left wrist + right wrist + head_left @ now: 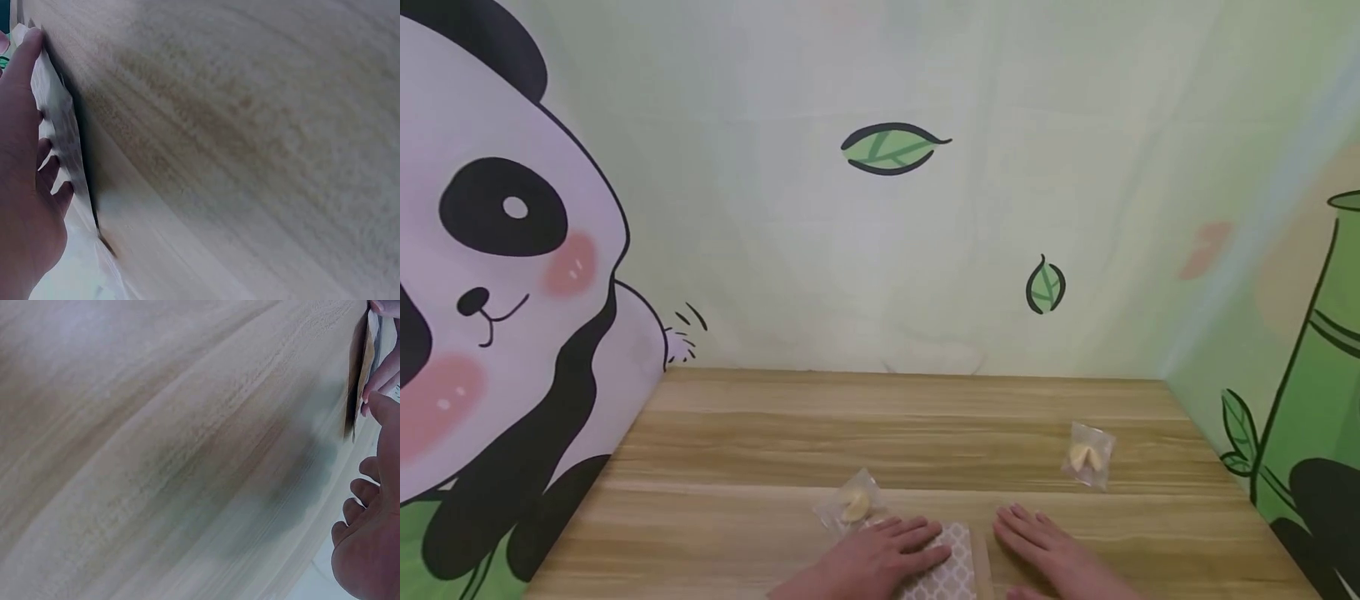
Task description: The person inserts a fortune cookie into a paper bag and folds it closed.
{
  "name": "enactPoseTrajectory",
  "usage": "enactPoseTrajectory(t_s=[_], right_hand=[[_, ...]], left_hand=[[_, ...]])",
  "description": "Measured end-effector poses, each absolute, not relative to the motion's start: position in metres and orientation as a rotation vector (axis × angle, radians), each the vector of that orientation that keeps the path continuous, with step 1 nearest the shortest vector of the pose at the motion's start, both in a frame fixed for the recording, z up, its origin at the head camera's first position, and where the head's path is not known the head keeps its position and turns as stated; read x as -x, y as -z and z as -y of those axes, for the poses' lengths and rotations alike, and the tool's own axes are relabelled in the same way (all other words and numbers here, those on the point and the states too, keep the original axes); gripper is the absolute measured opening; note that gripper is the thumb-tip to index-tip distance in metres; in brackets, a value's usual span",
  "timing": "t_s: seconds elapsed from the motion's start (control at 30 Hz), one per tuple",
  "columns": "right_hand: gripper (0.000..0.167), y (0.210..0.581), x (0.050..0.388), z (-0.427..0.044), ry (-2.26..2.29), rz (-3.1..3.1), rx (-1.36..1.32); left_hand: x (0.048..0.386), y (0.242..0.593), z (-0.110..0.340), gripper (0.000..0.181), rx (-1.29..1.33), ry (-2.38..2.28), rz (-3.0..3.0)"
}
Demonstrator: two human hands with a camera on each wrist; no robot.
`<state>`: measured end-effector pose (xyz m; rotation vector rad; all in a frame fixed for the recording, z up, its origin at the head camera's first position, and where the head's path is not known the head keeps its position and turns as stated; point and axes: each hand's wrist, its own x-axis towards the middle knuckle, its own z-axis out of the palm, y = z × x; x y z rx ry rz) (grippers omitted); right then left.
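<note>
A flat packet (957, 560) with a white lattice pattern and a tan edge strip lies at the table's front. My left hand (887, 557) rests on it with spread fingers, covering its left part. In the left wrist view the packet (59, 115) looks thin and pale, with the hand (31, 187) along it. To the right of the packet, my right hand (1056, 550) is held with straight fingers over the table, apart from it. Just beyond the left hand lies a wrapped fortune cookie (856, 504). Another wrapped fortune cookie (1086, 457) sits farther back on the right.
The wood-grain table (880, 433) reaches back to a pale green cloth backdrop (775, 208). A large panda (512, 333) is printed on the left side, and bamboo (1318, 375) on the right.
</note>
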<state>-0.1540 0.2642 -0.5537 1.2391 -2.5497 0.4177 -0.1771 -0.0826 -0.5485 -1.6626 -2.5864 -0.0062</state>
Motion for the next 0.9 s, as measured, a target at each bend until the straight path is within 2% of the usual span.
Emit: enactPoseTrajectory(t_s=[0.37, 0.9], right_hand=[[0.067, 0.554, 0.150, -0.245, -0.500, 2.690, -1.123], [0.062, 0.580, 0.158, -0.238, -0.278, 2.597, -1.216]], left_hand=[[0.175, 0.550, 0.082, 0.076, 1.628, 0.032, 2.605], [0.178, 0.555, 0.082, 0.075, 1.634, 0.077, 2.599]])
